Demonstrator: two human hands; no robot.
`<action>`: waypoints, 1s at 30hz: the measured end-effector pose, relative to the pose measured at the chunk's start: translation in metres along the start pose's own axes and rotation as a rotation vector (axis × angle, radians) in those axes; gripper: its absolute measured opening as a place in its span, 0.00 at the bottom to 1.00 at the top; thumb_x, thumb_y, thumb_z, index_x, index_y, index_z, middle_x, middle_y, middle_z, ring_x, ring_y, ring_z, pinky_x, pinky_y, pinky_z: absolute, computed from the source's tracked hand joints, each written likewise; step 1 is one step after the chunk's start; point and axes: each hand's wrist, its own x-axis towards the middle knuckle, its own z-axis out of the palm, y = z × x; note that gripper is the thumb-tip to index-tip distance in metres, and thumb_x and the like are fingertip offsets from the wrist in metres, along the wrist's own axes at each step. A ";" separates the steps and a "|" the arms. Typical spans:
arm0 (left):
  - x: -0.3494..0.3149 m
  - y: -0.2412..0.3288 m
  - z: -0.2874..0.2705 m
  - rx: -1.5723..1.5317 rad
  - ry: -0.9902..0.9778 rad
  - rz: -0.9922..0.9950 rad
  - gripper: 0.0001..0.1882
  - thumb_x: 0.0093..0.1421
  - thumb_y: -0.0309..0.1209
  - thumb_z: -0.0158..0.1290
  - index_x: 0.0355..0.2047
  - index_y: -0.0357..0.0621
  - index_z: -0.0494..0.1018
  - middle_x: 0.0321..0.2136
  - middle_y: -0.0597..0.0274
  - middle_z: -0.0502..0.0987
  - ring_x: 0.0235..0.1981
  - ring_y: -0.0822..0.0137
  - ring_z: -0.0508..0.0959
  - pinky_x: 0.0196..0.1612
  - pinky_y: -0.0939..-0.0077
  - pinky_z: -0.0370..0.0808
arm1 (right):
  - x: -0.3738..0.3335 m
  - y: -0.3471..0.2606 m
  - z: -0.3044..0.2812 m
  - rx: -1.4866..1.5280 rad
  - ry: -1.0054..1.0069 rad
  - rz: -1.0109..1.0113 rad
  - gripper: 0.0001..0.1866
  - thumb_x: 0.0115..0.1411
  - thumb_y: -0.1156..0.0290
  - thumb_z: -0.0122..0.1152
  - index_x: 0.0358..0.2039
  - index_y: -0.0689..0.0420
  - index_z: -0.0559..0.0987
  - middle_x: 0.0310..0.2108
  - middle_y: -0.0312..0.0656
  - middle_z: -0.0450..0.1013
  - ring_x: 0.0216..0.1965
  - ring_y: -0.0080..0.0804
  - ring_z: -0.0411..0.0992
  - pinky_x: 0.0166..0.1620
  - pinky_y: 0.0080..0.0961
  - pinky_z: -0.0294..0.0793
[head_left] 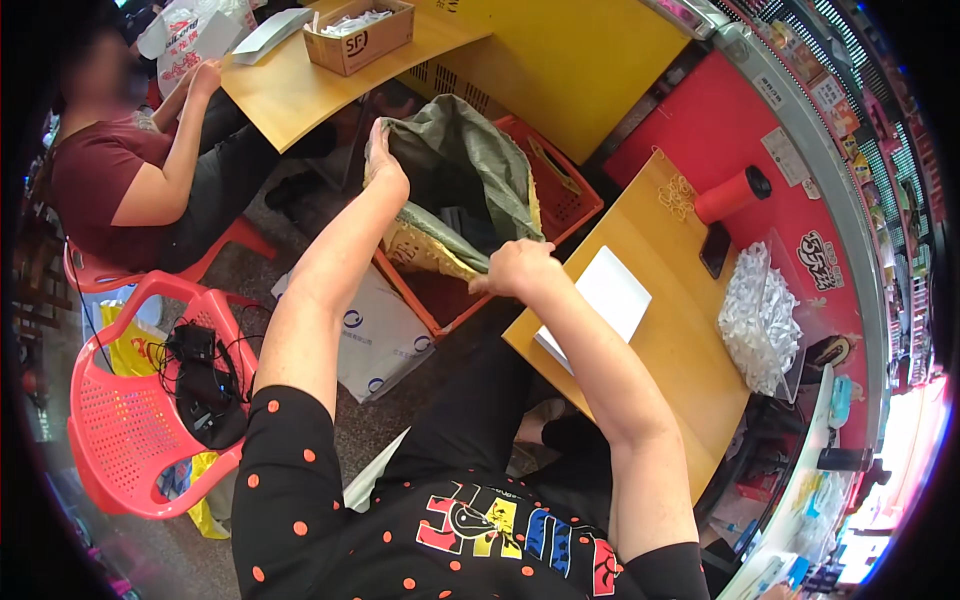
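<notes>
A large woven sack (455, 160), grey-green inside and yellowish outside, stands with its mouth spread wide in an orange plastic crate (425, 312). At the left of the mouth, my left hand (384, 165) holds the rim, its fingers partly hidden by the cloth. My right hand (517, 270) is closed around the near right part of the rim. Down inside the sack is something dark that I cannot make out. To the right of my right hand, a stack of white paper or a flat white box (605, 295) lies on a wooden table (690, 405).
The table also bears a red tumbler (732, 195), a phone (714, 249), rubber bands (677, 197) and a clear bin of small white pieces (760, 320). A pink chair (130, 430) stands left. Beyond, a seated person (110, 190) works at another table (270, 105) with a cardboard box (360, 45).
</notes>
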 end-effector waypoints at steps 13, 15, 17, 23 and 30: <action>-0.036 -0.002 0.049 -0.865 0.323 0.003 0.24 0.62 0.47 0.44 0.46 0.41 0.76 0.59 0.54 0.65 0.66 0.55 0.53 0.65 0.43 0.35 | 0.005 0.022 -0.012 0.421 0.871 -0.453 0.16 0.60 0.64 0.55 0.46 0.59 0.74 0.45 0.47 0.74 0.45 0.43 0.73 0.52 0.48 0.66; -0.046 -0.011 0.041 -0.978 0.314 0.071 0.26 0.61 0.49 0.45 0.46 0.41 0.76 0.58 0.53 0.66 0.65 0.56 0.55 0.66 0.43 0.36 | -0.032 0.018 -0.011 0.456 0.877 -0.491 0.16 0.60 0.64 0.56 0.46 0.59 0.75 0.46 0.46 0.74 0.47 0.42 0.72 0.55 0.47 0.63; -0.057 -0.023 0.025 -1.062 0.229 0.179 0.29 0.59 0.52 0.47 0.51 0.43 0.73 0.59 0.54 0.64 0.66 0.56 0.54 0.66 0.42 0.37 | -0.062 0.021 0.004 0.485 0.846 -0.473 0.16 0.61 0.65 0.56 0.46 0.59 0.76 0.49 0.47 0.72 0.51 0.42 0.70 0.60 0.44 0.60; -0.106 0.034 0.022 -0.949 0.782 0.579 0.28 0.52 0.45 0.54 0.52 0.49 0.68 0.53 0.52 0.67 0.59 0.56 0.63 0.62 0.39 0.51 | -0.125 0.025 0.053 0.642 0.872 -0.387 0.13 0.57 0.67 0.60 0.41 0.60 0.77 0.44 0.45 0.75 0.45 0.41 0.73 0.58 0.47 0.61; -0.119 -0.004 -0.007 -1.153 0.479 0.533 0.08 0.50 0.29 0.51 0.30 0.44 0.78 0.31 0.49 0.79 0.36 0.52 0.80 0.37 0.59 0.77 | -0.162 0.033 0.060 0.717 1.001 -0.254 0.10 0.55 0.73 0.62 0.39 0.59 0.79 0.42 0.43 0.77 0.45 0.37 0.75 0.59 0.44 0.62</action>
